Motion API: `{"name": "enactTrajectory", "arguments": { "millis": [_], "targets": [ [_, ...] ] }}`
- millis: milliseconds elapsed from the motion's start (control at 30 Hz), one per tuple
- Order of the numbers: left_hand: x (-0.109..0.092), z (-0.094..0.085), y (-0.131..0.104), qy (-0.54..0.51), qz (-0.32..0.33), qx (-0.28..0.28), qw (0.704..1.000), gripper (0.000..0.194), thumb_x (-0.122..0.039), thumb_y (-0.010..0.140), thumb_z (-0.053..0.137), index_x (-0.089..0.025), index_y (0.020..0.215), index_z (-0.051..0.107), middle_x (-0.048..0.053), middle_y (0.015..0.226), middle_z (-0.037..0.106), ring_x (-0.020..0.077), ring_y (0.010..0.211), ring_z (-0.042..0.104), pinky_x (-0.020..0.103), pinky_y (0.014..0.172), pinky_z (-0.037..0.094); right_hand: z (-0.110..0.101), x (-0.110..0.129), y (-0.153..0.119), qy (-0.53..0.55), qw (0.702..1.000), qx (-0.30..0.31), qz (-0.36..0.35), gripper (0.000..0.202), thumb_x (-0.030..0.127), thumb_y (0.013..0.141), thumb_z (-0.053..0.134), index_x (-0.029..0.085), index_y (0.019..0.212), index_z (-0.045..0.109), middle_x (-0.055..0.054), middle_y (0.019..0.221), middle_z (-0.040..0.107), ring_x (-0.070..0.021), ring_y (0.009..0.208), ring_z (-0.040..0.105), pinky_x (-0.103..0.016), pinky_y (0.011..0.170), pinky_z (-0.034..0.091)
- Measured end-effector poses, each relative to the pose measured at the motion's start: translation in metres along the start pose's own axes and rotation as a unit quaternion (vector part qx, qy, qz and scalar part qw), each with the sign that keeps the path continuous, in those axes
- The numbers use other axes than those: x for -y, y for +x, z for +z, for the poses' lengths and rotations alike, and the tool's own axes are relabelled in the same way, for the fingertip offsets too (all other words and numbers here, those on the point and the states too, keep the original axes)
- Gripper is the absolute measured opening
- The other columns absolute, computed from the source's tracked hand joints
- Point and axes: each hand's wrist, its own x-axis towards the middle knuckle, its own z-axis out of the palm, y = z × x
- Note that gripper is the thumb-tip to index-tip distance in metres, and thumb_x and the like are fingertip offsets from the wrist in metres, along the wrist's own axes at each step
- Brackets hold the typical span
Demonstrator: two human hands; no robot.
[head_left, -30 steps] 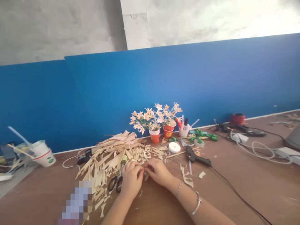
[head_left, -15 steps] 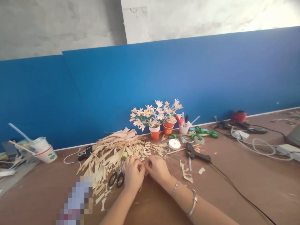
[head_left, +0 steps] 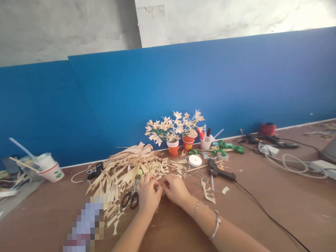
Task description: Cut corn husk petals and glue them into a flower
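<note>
in the lower centre of the frame, the left hand [head_left: 149, 194] has its fingers curled and its thumb bent close to them. the right hand [head_left: 175, 189], just beside it, is bent in the same way, with thumb and forefinger drawn near each other. the fingertips of both hands nearly meet; perhaps a small piece is between them, but it is too hidden and i cannot tell if either hand grips something. the scissors [head_left: 130, 199] lie on the counter [head_left: 257, 213] just left of the left hand. the pile of pale dry strips [head_left: 131, 166] spreads left of centre, behind the scissors.
</note>
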Motion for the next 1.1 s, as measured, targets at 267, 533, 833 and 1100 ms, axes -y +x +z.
{"name": "enactTrajectory", "arguments": {
  "millis": [267,533,833,1100],
  "targets": [
    [0.001,-0.003,-0.001,0.076,-0.011,-0.013,0.997,0.013,-0.014,0.073,0.056,-0.020,0.063,0.061,0.005,0.094,0.063,0.0256,0.095,0.051,0.038,0.079,0.036,-0.007,-0.002,0.002,-0.118,0.992,0.001,0.054,0.015,0.008,0.080,0.050,0.015,0.072,0.061,-0.008,0.074,0.065,-0.0183,0.072,0.058,-0.026,0.065,0.037],
    [0.008,-0.003,0.002,0.024,0.016,0.023,0.999,0.013,-0.017,0.076,0.058,-0.021,0.067,0.066,0.004,0.088,0.062,0.0235,0.091,0.051,0.036,0.079,0.037,-0.018,-0.017,0.004,-0.180,0.983,0.030,0.016,0.013,0.011,0.076,0.054,0.016,0.072,0.066,-0.013,0.085,0.062,-0.0250,0.085,0.054,-0.033,0.071,0.039],
    [0.011,0.002,0.000,0.013,0.024,0.049,0.998,0.015,-0.014,0.076,0.056,-0.022,0.078,0.069,0.005,0.090,0.062,0.0242,0.093,0.051,0.036,0.079,0.038,-0.001,-0.013,0.001,-0.100,0.992,0.063,-0.050,0.006,0.014,0.079,0.058,0.017,0.079,0.063,-0.007,0.094,0.055,-0.0210,0.094,0.047,-0.031,0.080,0.038],
    [0.010,0.002,0.000,0.009,0.042,0.048,0.998,0.014,-0.018,0.076,0.058,-0.024,0.083,0.068,0.005,0.096,0.062,0.0253,0.097,0.051,0.039,0.081,0.036,-0.002,-0.014,0.002,-0.029,0.997,0.038,-0.054,0.009,0.008,0.079,0.055,0.016,0.079,0.058,-0.006,0.091,0.057,-0.0192,0.090,0.050,-0.029,0.079,0.038]
  ]
}}
